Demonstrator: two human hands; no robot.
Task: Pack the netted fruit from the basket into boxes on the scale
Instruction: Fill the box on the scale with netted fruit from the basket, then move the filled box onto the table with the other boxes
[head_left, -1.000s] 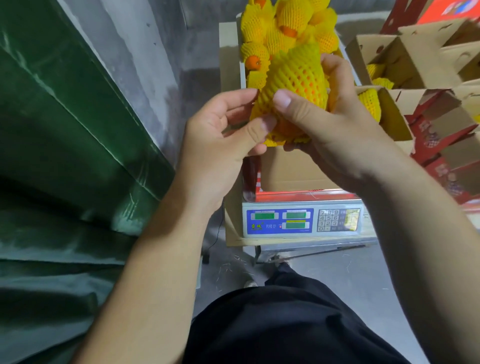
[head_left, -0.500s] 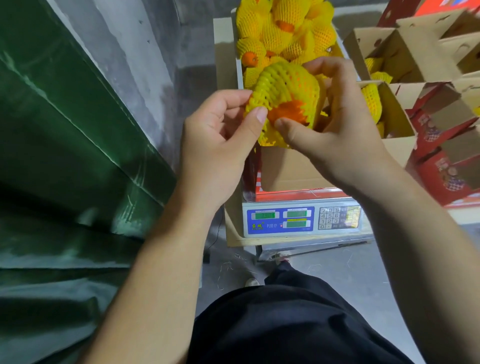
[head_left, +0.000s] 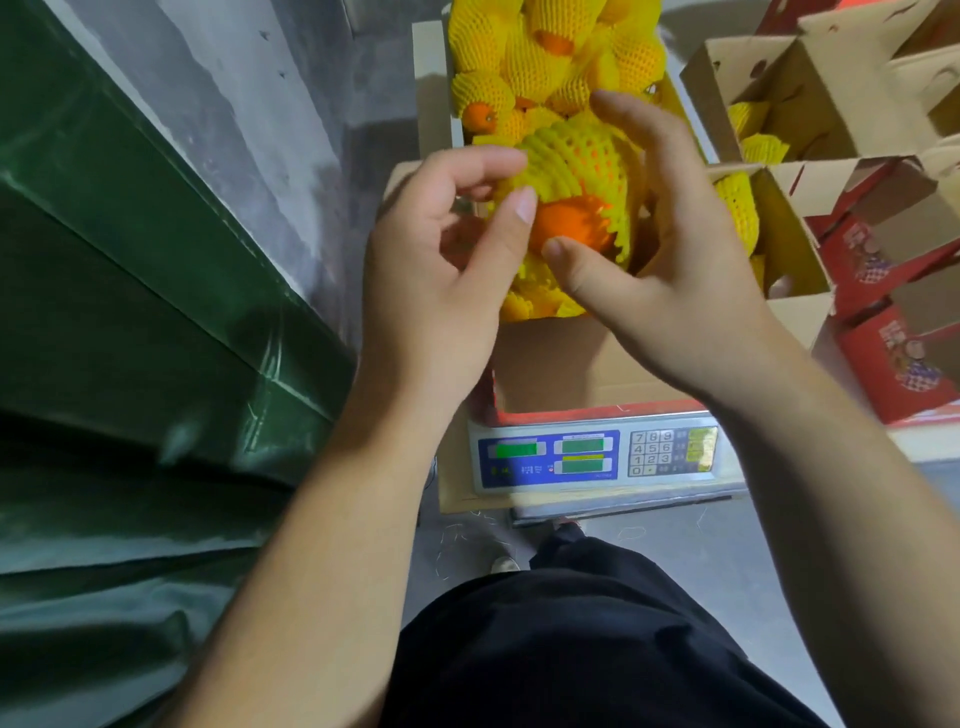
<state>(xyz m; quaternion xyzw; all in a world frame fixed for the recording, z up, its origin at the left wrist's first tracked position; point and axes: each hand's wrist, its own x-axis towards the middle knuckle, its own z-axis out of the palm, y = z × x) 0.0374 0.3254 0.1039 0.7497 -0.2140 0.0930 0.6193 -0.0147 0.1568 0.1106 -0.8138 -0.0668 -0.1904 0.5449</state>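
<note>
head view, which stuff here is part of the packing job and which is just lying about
In the job: netted fruit between left hand and right hand; box on scale; fruit pile.

Lying about: green tarp; red cartons.

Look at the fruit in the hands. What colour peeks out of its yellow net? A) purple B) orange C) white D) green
B: the netted fruit, gripped by the left hand and the right hand above the box, shows bare orange skin where the yellow foam net stops at its near end.
</note>
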